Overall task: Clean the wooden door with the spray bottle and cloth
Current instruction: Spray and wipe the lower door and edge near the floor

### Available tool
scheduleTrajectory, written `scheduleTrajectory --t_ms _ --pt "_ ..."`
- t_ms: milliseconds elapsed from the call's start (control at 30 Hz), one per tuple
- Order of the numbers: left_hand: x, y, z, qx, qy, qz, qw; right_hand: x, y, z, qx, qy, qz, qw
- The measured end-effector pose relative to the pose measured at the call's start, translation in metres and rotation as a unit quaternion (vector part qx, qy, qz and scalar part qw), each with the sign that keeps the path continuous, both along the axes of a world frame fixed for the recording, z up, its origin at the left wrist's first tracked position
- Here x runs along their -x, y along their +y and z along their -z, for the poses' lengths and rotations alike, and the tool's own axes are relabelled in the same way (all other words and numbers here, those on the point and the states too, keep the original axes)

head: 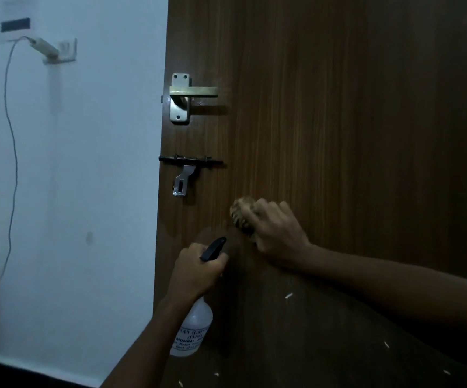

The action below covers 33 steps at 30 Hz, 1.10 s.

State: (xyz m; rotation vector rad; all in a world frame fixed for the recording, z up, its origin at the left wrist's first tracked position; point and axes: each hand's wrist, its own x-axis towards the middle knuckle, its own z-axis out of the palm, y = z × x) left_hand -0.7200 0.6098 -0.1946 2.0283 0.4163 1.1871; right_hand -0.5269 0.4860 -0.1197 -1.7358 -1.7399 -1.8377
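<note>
The brown wooden door [338,121] fills the right two thirds of the view. My left hand [196,271] grips the neck of a clear spray bottle [196,329] with a black nozzle that points up at the door. My right hand [278,229] presses a bunched, patterned tan cloth [240,215] flat against the door, just below and right of the bolt. A faint damp patch shows on the wood to the left of the cloth.
A metal lever handle [190,92] and a dark sliding bolt [190,161] sit near the door's left edge. The white wall [87,177] at left carries a small bracket with a device and a hanging cable [12,152]. Small white flecks dot the lower door.
</note>
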Motion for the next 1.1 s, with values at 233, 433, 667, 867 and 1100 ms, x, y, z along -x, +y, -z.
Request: scheduleTrajectory --t_ms 233,433,667,867,1100 --pt "0.018 0.01 -0.009 -0.019 -0.024 -0.02 0.999 0.009 0.017 -0.031 0.068 -0.205 -0.001 0.977" --pt "0.031 0.015 -0.013 -0.025 -0.037 -0.024 0.999 0.03 0.041 0.016 0.126 -0.107 -0.039 0.985" --pt "0.049 0.024 -0.009 -0.016 -0.035 -0.045 0.998 0.049 0.053 0.004 -0.089 0.086 0.011 0.992" --pt "0.071 0.029 -0.008 -0.033 -0.012 -0.064 0.997 0.048 0.072 0.0 0.198 -0.261 -0.032 0.944" --pt "0.077 0.033 0.0 -0.007 0.008 -0.076 0.997 0.067 0.093 0.024 0.133 -0.104 -0.079 0.982"
